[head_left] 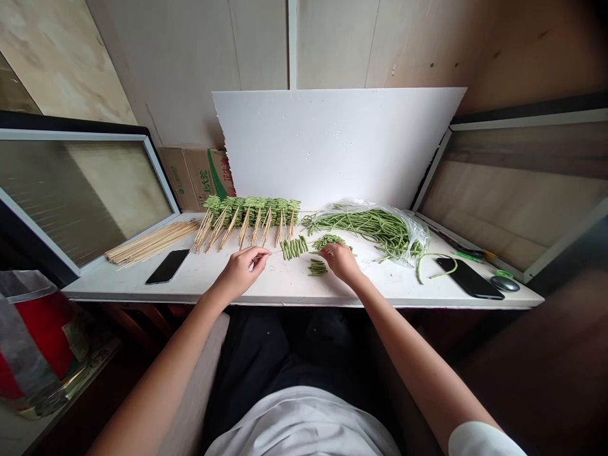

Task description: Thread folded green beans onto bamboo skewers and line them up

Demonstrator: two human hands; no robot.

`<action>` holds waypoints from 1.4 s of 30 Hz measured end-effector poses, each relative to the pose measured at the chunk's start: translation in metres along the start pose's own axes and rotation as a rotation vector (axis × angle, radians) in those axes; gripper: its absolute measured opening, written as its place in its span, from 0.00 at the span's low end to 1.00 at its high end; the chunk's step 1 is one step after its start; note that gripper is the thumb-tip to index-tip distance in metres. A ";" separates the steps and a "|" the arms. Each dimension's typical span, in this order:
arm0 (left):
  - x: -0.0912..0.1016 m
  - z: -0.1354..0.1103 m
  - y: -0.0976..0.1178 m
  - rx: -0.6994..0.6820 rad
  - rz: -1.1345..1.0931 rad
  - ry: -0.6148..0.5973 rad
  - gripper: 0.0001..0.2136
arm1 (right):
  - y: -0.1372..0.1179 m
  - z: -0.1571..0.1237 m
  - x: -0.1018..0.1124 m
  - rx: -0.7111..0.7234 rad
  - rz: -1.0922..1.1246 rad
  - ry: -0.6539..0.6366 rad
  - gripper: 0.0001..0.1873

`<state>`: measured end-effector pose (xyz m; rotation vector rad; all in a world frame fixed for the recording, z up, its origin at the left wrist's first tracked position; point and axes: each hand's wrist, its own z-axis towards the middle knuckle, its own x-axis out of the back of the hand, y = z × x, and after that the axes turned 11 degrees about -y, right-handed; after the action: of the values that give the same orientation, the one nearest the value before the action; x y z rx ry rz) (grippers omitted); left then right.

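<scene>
Inventory: two hands, one skewer (pixel 280 252) in work, about nine finished skewers (pixel 251 218), two loose bean heaps, one bag of long beans (pixel 375 231), one bundle of bare sticks (pixel 152 242), two phones.

The left hand (pixel 240 273) has its fingertips (pixel 266 252) pressed together, clamped on the skewer's bare end. Folded beans sit on the skewer right of those fingertips. The right hand (pixel 339 263) has its fingers (pixel 327 249) drawn together at the larger heap (pixel 327 240); any grip on a bean cannot be confirmed. The smaller heap (pixel 317 268) lies just below them.

All items rest on a white table (pixel 285 282). Beyond the fingers stand a white foam board (pixel 332 149) and a cardboard box (pixel 192 178).
</scene>
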<state>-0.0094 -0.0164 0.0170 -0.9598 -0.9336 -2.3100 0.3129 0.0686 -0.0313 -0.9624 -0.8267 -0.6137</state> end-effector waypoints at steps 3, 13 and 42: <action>0.001 0.000 -0.003 0.001 0.005 0.022 0.10 | -0.004 0.004 0.006 -0.032 0.497 0.045 0.19; 0.000 -0.002 -0.005 0.025 0.036 0.101 0.09 | -0.044 -0.001 0.025 -0.013 1.384 -0.066 0.25; 0.001 0.000 0.004 -0.062 0.146 0.087 0.08 | -0.055 -0.003 0.020 0.012 1.435 -0.001 0.17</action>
<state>-0.0073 -0.0191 0.0195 -0.9131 -0.7362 -2.2491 0.2827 0.0389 0.0098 -1.2597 0.0060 0.6329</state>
